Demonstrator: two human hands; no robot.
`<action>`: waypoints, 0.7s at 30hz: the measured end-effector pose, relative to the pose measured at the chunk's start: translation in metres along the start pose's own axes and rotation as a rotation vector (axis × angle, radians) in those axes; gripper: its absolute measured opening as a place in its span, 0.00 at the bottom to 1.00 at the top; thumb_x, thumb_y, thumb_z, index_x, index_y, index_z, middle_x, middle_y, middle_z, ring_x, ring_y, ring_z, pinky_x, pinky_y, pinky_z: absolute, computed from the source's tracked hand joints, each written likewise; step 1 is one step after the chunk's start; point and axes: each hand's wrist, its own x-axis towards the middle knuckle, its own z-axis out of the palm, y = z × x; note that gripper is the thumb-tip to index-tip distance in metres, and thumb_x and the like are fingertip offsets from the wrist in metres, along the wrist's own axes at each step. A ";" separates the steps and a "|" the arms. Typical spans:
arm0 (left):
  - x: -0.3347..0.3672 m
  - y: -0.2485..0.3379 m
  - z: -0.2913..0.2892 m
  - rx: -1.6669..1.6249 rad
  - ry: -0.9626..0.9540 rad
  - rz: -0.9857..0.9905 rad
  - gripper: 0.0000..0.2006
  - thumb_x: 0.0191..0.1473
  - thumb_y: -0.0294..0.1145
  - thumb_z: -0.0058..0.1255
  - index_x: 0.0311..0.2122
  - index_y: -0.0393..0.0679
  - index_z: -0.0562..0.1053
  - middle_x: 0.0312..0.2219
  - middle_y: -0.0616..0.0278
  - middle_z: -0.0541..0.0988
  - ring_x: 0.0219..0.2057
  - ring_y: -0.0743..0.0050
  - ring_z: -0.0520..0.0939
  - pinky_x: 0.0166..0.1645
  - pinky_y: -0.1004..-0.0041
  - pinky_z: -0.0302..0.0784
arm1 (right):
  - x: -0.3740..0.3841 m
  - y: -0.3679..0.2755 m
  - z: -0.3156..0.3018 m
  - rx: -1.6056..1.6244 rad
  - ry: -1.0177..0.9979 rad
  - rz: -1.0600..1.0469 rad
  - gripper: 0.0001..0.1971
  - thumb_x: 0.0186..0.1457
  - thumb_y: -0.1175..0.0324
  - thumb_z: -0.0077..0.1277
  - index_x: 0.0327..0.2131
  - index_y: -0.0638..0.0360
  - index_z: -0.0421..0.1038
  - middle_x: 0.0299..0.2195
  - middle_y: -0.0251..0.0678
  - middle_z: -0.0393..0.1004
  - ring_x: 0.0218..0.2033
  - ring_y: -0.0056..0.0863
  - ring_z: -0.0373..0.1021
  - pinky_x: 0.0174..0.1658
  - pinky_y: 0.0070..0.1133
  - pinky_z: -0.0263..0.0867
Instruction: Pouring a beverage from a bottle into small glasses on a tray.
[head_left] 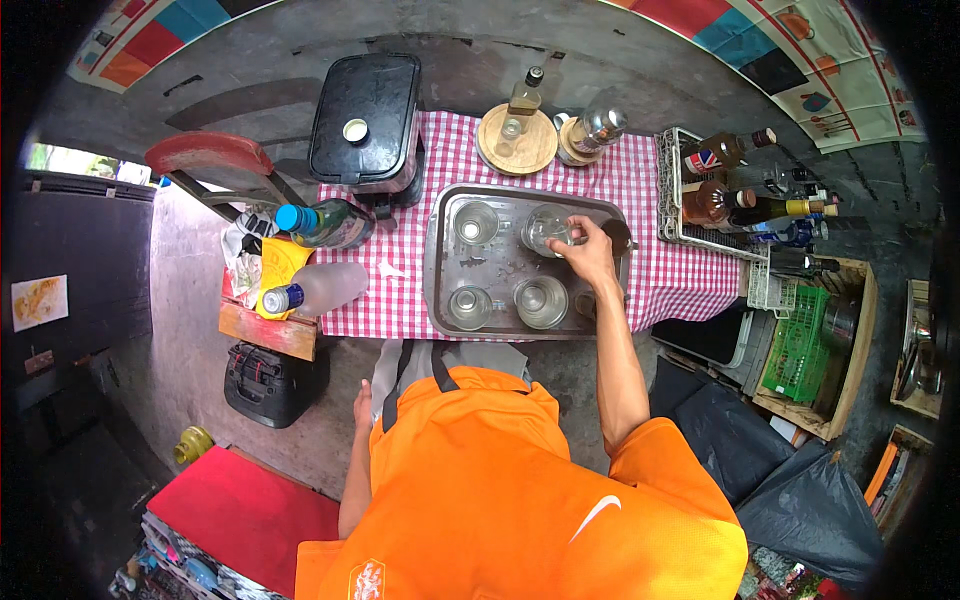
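Note:
My right hand [590,255] reaches over a grey metal tray [438,290] and grips a clear glass [545,230] at the tray's far right. Three other clear glasses stand on the tray: one far left [476,221], one near left [469,306], one near middle [541,301]. My left hand [362,405] hangs by my side below the table edge, next to a grey apron; its fingers are mostly hidden. The tray rests on a red-and-white checked cloth [660,275].
A black lidded box [365,120] stands at the table's far left. Two plastic bottles [320,225] lie at the left edge. Bottles on round wooden boards [518,140] stand at the back. A wire rack of bottles [730,195] and crates are on the right.

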 end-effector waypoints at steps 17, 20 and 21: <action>0.040 -0.039 -0.006 -0.022 -0.003 -0.004 0.40 0.52 0.65 0.37 0.53 0.32 0.65 0.52 0.45 0.68 0.55 0.57 0.66 0.58 0.69 0.57 | 0.001 -0.008 -0.003 -0.037 -0.034 0.027 0.32 0.31 0.55 0.66 0.42 0.60 0.72 0.32 0.38 0.73 0.33 0.28 0.71 0.39 0.24 0.66; 0.051 -0.052 -0.008 -0.122 -0.038 -0.009 0.39 0.52 0.63 0.41 0.53 0.33 0.66 0.51 0.50 0.70 0.53 0.64 0.69 0.56 0.73 0.60 | 0.002 -0.009 -0.005 -0.045 -0.043 0.032 0.32 0.31 0.55 0.66 0.42 0.60 0.72 0.31 0.38 0.73 0.33 0.28 0.71 0.39 0.24 0.66; 0.050 -0.052 -0.008 -0.202 -0.076 -0.013 0.38 0.52 0.63 0.43 0.53 0.33 0.66 0.51 0.51 0.70 0.52 0.65 0.69 0.56 0.73 0.60 | 0.003 -0.008 -0.005 -0.047 -0.047 0.032 0.32 0.31 0.55 0.66 0.42 0.60 0.72 0.31 0.38 0.73 0.33 0.28 0.71 0.39 0.24 0.66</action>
